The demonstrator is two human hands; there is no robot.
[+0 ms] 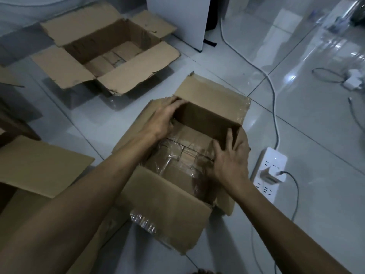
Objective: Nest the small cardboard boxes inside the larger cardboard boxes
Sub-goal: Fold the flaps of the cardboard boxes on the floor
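At the near left edge lie open cardboard flaps (39,167) of a box that is mostly out of view. Farther off, at the far left, a large open box (106,54) sits on the tiled floor (316,135) with all four flaps spread; a smaller flat piece of cardboard (116,56) lies on its bottom. In the middle stands a second open box (173,204), and inside it sits a small taped box (183,155), filling the near part. The left hand (164,117) rests on the left rim, fingers curled loosely over the edge. The right hand (231,159) lies flat with fingers spread, pressing on the taped box and against the right wall. Just beside this box on the right lies a white power strip (270,175) with one plug in it; a white cable (272,95) runs away from it to the far side. At the far right lies a small white charger (353,80).

Three open boxes show, one only partly, and one small box is nested.
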